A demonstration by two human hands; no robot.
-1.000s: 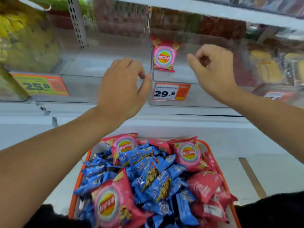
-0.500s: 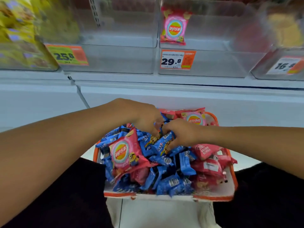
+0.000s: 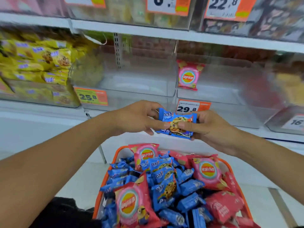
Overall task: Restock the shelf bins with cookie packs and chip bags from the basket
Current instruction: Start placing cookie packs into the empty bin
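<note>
Left hand and right hand both pinch blue cookie packs, count unclear, above the basket. One chip bag stands in the right bin; the basket's heap is uncountable

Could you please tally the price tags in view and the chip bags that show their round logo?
Price tags: 6 (3 on the upper row, 3 on the lower row)
Chip bags, logo showing: 4 (1 in the bin, 3 in the basket)
Total: 10
</note>
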